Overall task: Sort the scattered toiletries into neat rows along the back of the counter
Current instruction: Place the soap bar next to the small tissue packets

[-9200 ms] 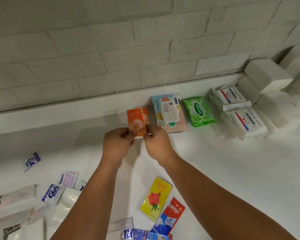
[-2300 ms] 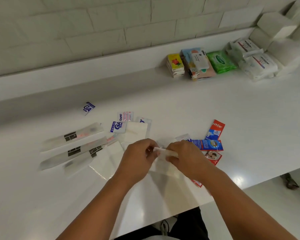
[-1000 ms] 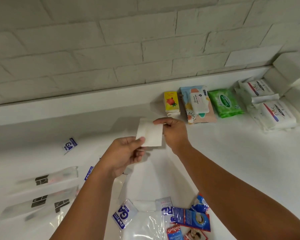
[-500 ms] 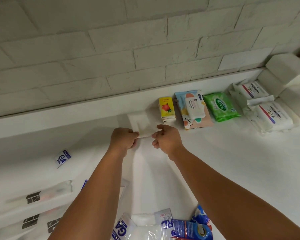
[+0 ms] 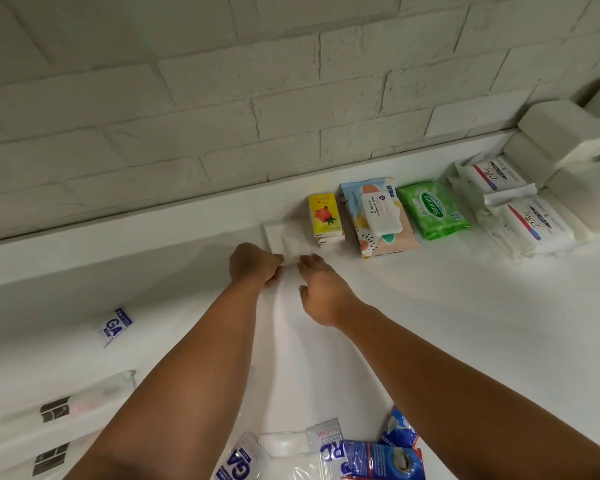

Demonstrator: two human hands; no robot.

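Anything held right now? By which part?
The white packet, lying flat on the counter: the left hand pinches its near edge, and the right hand only touches that edge.

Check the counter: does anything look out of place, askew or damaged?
A lone GA sachet lies tilted mid-counter on the left, well apart from the front pile. The Dove packs' wrappers look crumpled and loose.

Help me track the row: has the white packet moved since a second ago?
Yes. The white packet went back toward the wall and now lies flat just left of the yellow tissue pack.
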